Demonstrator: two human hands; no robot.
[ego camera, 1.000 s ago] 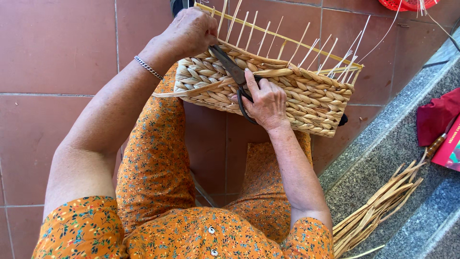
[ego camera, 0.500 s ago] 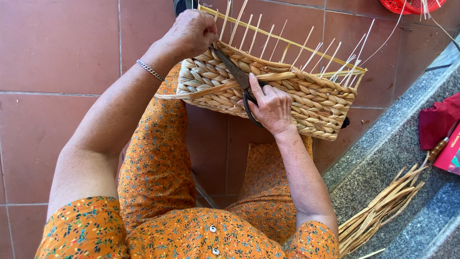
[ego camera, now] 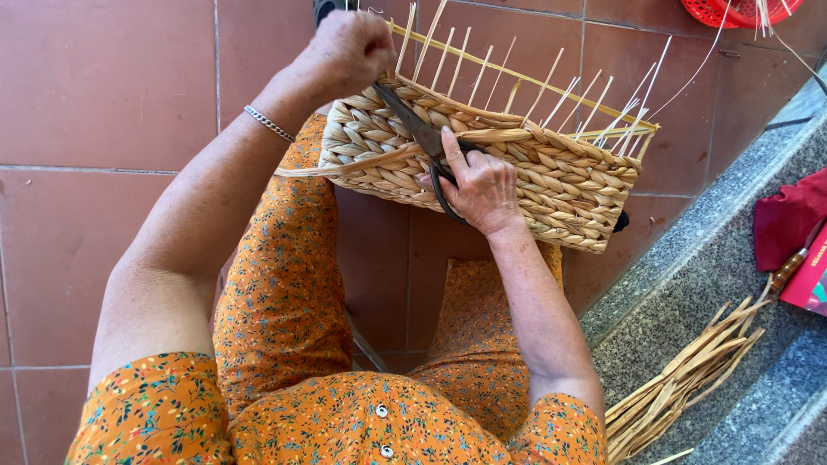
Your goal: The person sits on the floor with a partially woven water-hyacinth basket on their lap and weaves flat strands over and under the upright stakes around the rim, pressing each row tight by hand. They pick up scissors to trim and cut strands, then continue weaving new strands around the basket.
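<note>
A bundle of pale cut straw strips (ego camera: 680, 379) is seen nearest, lying on the grey stone step (ego camera: 689, 284) at the right. Above the knees, the rectangular woven straw basket (ego camera: 551, 181) is held over the red tiled floor (ego camera: 103, 95). The dark metal scissors (ego camera: 422, 138) are gripped by the right hand (ego camera: 478, 185), blades against the basket rim. The far corner is clasped by the closed left hand (ego camera: 349, 52), beside the upright pale stakes (ego camera: 517, 77).

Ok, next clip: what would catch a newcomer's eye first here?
The half-woven straw basket on the person's knees, thin stakes sticking up from its rim. The right hand works dark scissors against it while the left hand holds the far corner. A bundle of straw lies on the stone step at right.
</note>
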